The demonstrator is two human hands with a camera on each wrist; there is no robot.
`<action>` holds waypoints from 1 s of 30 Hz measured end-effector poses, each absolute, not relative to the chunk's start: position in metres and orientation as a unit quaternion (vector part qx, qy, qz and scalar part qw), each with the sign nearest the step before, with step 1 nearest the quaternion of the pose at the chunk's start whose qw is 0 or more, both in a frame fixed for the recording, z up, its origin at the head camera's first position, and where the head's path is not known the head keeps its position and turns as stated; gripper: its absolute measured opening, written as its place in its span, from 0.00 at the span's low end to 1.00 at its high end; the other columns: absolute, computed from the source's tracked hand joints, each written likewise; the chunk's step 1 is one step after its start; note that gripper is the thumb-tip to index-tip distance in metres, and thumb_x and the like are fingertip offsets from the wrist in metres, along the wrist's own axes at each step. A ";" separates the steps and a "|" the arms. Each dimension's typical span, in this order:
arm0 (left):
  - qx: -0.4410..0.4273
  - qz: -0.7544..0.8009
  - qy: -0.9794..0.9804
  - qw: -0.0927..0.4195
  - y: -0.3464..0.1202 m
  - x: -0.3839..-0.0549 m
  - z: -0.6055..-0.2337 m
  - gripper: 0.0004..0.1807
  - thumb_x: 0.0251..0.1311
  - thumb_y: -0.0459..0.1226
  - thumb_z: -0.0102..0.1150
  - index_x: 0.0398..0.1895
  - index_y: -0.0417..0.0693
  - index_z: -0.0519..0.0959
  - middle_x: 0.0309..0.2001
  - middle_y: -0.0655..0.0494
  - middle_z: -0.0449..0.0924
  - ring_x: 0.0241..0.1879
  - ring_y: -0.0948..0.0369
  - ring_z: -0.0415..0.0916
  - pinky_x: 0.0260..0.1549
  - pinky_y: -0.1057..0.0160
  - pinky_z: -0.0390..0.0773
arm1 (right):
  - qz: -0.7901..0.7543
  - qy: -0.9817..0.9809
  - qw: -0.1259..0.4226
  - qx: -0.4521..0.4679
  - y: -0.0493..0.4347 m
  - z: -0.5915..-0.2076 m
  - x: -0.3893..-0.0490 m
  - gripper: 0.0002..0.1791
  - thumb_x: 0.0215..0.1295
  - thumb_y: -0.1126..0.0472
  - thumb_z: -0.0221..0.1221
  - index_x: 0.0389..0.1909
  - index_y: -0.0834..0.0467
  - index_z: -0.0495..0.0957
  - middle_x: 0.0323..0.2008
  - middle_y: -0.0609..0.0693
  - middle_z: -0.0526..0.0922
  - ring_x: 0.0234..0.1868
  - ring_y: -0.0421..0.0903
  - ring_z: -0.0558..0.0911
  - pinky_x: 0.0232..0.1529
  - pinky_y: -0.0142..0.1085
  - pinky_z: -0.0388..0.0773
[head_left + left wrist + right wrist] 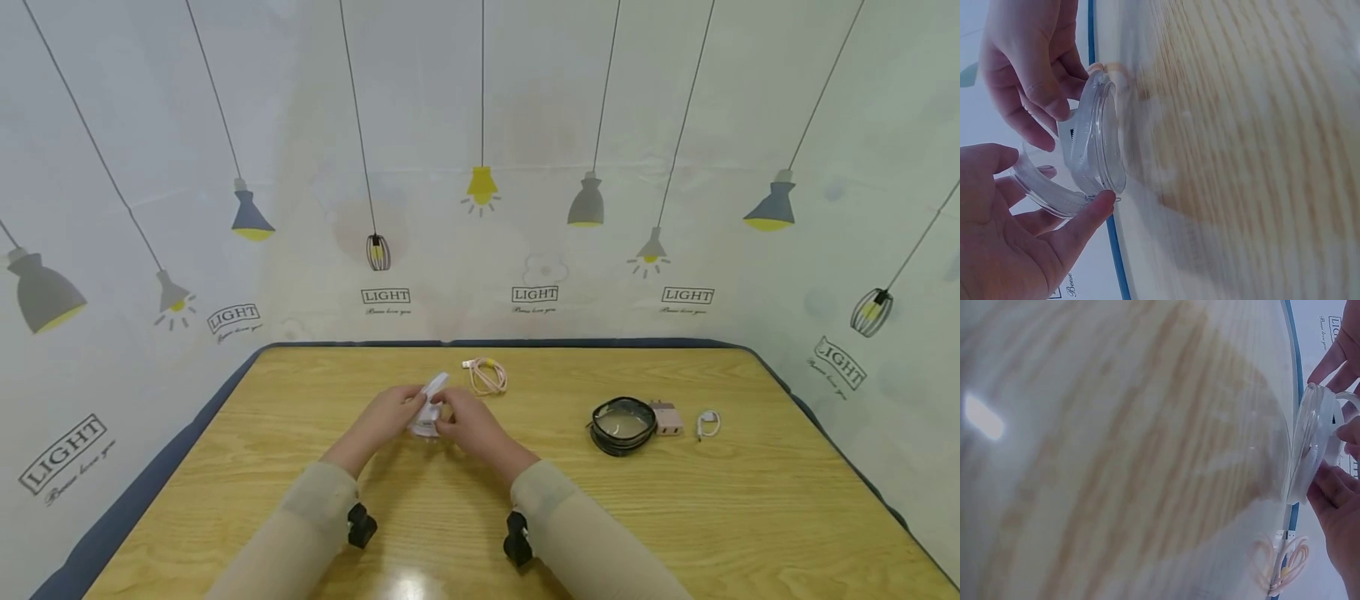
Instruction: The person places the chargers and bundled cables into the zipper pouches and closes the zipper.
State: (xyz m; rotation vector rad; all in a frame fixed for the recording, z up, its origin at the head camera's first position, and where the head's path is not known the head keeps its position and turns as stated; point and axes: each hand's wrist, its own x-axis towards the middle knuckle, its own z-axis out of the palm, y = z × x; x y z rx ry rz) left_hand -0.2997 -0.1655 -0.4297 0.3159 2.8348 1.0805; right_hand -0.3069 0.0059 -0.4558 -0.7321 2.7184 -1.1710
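A clear round plastic case is held tilted above the table, its lid swung open. Something white with a small black mark sits in it; its kind is unclear. My left hand grips the hinge side, thumb against the rim in the left wrist view. My right hand grips the opposite side, its thumb close to the white thing. The case also shows edge-on in the right wrist view. Just beyond the hands lies a coiled pink cable with a yellow tie.
On the right of the wooden table stands a round black case with a see-through top. Touching it is a pink plug adapter, and farther right a short white cable. A printed curtain borders the table.
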 end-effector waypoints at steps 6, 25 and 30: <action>0.104 0.353 0.928 0.048 -0.164 -0.300 -0.431 0.22 0.75 0.42 0.43 0.62 0.36 0.74 0.58 0.41 0.76 0.56 0.49 0.73 0.55 0.45 0.71 | -0.348 0.899 0.060 -0.259 0.005 -0.457 -0.309 0.19 0.67 0.65 0.60 0.58 0.62 0.76 0.55 0.54 0.77 0.47 0.46 0.77 0.47 0.38 0.76; 0.105 0.369 0.922 0.051 -0.163 -0.300 -0.436 0.23 0.74 0.41 0.43 0.65 0.35 0.71 0.61 0.40 0.73 0.61 0.47 0.69 0.58 0.45 0.69 | -0.274 0.915 0.061 -0.290 0.002 -0.458 -0.309 0.16 0.66 0.65 0.58 0.55 0.59 0.80 0.47 0.51 0.80 0.43 0.43 0.76 0.48 0.38 0.75; 0.109 0.371 0.921 0.046 -0.163 -0.299 -0.437 0.23 0.74 0.40 0.43 0.64 0.34 0.71 0.61 0.39 0.73 0.62 0.45 0.69 0.58 0.44 0.68 | -0.289 0.916 0.058 -0.273 0.000 -0.455 -0.307 0.15 0.67 0.62 0.58 0.54 0.59 0.80 0.43 0.49 0.80 0.38 0.42 0.77 0.41 0.37 0.76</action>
